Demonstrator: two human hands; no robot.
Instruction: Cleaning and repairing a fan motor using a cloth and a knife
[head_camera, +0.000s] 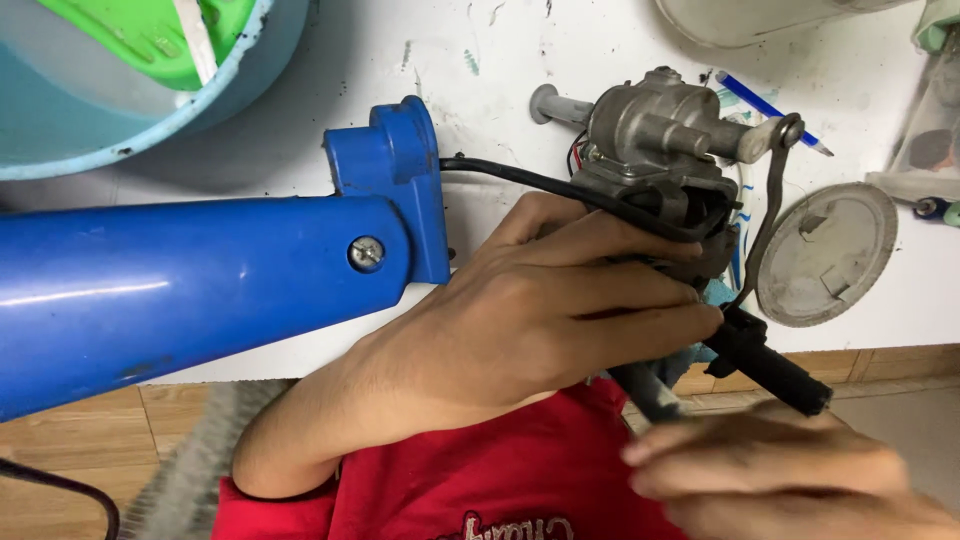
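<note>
The left hand (560, 300) reaches in from the lower left, forearm angled up across a red shirt (480, 480), wrist bent slightly, palm down. Its fingers (640, 290) lie stretched out side by side and wrap over the lower part of a grey metal engine part (655, 130), pressing a black cable (520, 175) beneath them; the hand is closed around that part, which rests at the front edge of the white counter (300, 140), just right of a blue plastic housing (180, 290). A screw (366, 252) sits in the housing near its bracket.

The right hand (780, 470) is low at the bottom right, blurred, knuckles up, with fingers pointing left. Its fingertips are near a grey tube (645, 390) below the engine part, but whether they grip it cannot be told. A black rubber grip (775, 365) sticks out just above this hand, at the end of a thin bent metal lever (770, 200).

Farther back lie a round grey lid (830, 250), a blue pen (765, 108), and a light blue basin (120, 120) at the top left.
</note>
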